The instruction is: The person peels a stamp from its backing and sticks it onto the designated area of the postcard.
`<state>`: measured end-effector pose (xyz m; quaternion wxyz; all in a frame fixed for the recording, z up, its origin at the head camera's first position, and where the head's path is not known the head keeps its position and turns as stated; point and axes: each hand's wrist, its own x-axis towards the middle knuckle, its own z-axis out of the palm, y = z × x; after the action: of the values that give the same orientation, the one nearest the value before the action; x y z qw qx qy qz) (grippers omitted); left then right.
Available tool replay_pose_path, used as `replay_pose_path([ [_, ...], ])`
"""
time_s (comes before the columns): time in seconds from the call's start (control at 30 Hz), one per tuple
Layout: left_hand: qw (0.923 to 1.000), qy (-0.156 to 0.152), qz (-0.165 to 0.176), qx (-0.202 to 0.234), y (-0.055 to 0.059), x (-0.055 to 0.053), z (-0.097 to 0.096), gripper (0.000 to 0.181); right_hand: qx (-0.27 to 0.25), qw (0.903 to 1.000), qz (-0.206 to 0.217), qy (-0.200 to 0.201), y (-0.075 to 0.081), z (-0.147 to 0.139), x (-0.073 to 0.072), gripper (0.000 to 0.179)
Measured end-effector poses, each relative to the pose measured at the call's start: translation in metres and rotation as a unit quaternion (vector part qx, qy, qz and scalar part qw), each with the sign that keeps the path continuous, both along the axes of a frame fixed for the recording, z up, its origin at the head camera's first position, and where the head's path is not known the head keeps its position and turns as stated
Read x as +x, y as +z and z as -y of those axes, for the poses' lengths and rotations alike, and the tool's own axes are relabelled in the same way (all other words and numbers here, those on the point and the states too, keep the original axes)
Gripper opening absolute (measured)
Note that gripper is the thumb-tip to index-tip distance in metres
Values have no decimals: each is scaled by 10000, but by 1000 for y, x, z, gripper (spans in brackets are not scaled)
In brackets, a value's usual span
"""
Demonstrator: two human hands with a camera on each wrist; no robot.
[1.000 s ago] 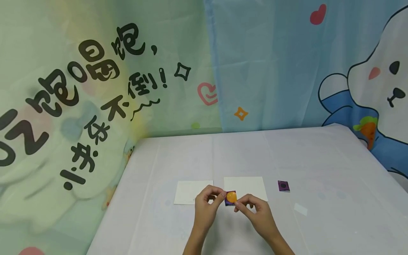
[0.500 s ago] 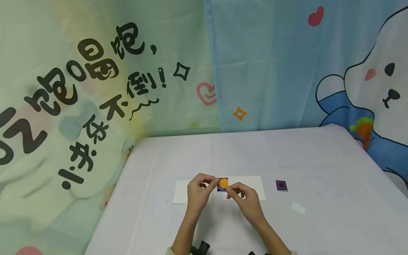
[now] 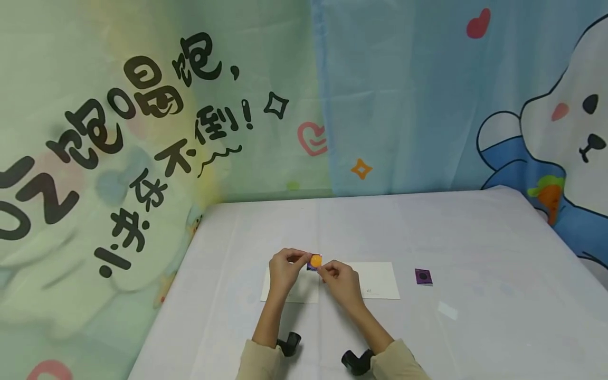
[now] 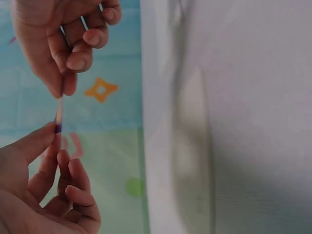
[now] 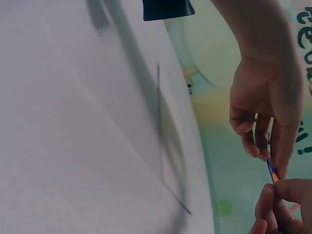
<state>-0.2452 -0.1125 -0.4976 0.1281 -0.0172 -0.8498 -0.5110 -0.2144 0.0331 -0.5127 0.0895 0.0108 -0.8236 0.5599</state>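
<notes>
So there's a small square purple card with an orange circle on it (image 3: 315,262), held up off the white-covered table (image 3: 237,332). Left hand (image 3: 286,270) has its left edge pinched between thumb and finger, right hand (image 3: 343,285) pinches the lower right side, so both grips are clamped on it. Two off-white rectangular sheets, one left (image 3: 303,292), one right (image 3: 379,281), lie on the table. Further right sits a dark purple square with a black circle (image 3: 424,277).

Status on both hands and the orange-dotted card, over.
Left hand and right hand pinching orange-dotted card. Card held above white table. Nothing visibly in the way.
</notes>
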Motion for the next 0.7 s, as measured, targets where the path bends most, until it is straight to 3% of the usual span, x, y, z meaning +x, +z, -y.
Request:
replay_pose_path([
  [0.13,9990,138,375,-174,-12,-5,4,16,542,9984,40,-179,-17,7,-6,16],
  [0.33,9954,294,817,-409,-28,-12,5,17,1371,9885,-321,-546,-32,11,-10,16],
  [0.7,9906,415,1064,-757,-41,-15,9,17,1757,9826,-259,-545,-36,17,-11,14],
])
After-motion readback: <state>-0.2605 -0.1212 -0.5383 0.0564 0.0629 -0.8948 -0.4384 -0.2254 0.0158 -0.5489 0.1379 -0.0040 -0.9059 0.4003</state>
